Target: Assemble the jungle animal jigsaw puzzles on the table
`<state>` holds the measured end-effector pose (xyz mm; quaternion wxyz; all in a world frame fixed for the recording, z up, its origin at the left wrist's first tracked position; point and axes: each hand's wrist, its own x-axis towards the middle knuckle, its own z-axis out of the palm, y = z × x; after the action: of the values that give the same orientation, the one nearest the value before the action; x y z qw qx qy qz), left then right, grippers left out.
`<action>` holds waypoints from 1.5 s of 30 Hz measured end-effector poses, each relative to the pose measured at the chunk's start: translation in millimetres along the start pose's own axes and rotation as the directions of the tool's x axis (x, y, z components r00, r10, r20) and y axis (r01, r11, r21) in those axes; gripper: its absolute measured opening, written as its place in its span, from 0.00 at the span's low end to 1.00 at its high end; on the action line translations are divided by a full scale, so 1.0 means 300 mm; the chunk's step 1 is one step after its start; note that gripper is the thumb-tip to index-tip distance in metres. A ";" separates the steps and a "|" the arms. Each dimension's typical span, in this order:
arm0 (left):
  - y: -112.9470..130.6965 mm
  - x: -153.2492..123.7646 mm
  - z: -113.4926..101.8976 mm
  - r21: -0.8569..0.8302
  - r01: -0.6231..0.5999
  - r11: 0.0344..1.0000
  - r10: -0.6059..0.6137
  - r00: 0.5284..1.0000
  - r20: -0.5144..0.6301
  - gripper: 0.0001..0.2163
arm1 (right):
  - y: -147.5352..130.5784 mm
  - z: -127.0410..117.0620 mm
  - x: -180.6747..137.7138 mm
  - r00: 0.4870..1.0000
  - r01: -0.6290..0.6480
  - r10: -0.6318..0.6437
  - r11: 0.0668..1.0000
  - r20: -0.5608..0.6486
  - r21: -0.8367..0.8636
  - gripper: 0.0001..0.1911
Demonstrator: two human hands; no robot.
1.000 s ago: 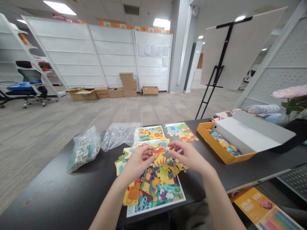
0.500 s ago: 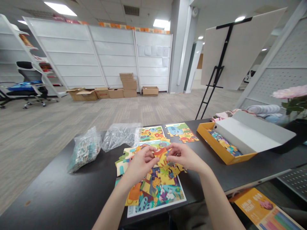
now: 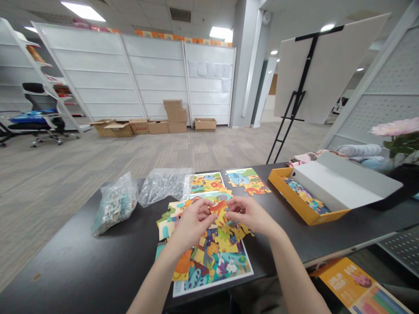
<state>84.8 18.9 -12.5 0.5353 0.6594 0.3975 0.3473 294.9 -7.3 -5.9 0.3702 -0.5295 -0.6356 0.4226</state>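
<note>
Between my two hands is an orange and yellow jigsaw puzzle piece (image 3: 221, 208), raised above a pile of other pieces. My left hand (image 3: 198, 216) pinches its left side, fingers curled. On its right side, my right hand (image 3: 245, 212) grips the edge with thumb and fingers. Below lie loose puzzle pieces (image 3: 228, 240) in yellow, orange and blue, heaped on a printed picture sheet (image 3: 225, 275) with rabbits and leaves. Beyond my hands, a joined group of pieces (image 3: 247, 179) shows a blue elephant. Another picture sheet (image 3: 207, 181) with a lion lies beside it.
On the dark table (image 3: 78, 266), a clear bag of pieces (image 3: 117, 203) and a flat plastic bag (image 3: 166, 185) lie to the left. An open yellow box (image 3: 307, 209) with pieces stands right. A puzzle box lid (image 3: 353, 283) sits lower right. An easel (image 3: 291, 109) stands behind.
Both hands stay almost in place on the puzzle piece. The piece has tilted slightly, and my right hand has shifted a little to the left.
</note>
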 end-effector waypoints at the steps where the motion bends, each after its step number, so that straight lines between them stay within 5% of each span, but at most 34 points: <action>1: -0.001 0.001 0.000 0.002 0.002 1.000 -0.002 1.000 -0.006 0.13 | -0.003 0.001 0.001 1.000 0.000 0.000 1.000 -0.001 -0.004 0.12; 7: -0.019 0.005 -0.022 0.014 -0.009 1.000 0.010 0.999 -0.036 0.12 | 0.031 -0.123 -0.027 0.987 0.002 -0.014 0.997 -0.159 -0.074 0.14; 12: -0.039 0.001 -0.047 0.064 -0.019 0.998 0.023 0.998 -0.064 0.11 | 0.150 -0.297 -0.079 0.900 -0.242 0.132 0.943 -0.415 -0.227 0.15; 15: -0.046 -0.004 -0.054 0.088 -0.015 0.996 0.021 0.997 -0.070 0.11 | 0.214 -0.342 -0.087 0.865 -0.341 0.187 0.899 -0.465 -0.273 0.13; 23: -0.050 -0.009 -0.055 0.119 -0.005 0.993 0.015 0.997 -0.081 0.12 | 0.230 -0.331 -0.063 0.863 -0.375 0.133 0.815 -0.487 -0.443 0.12; 37: -0.042 -0.005 -0.051 0.156 -0.028 0.987 0.042 0.995 -0.090 0.12 | 0.200 -0.311 -0.047 0.833 -0.449 0.147 0.743 -0.534 -0.496 0.10; 45: -0.042 -0.008 -0.050 0.195 -0.043 0.980 0.059 0.995 -0.078 0.11 | 0.209 -0.308 -0.041 0.874 -0.396 0.107 0.723 -0.474 -0.566 0.14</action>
<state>68.6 24.6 -22.0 0.4427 0.7030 0.4343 0.3481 404.5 -0.9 -30.3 0.2262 -0.7833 -0.5697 0.1038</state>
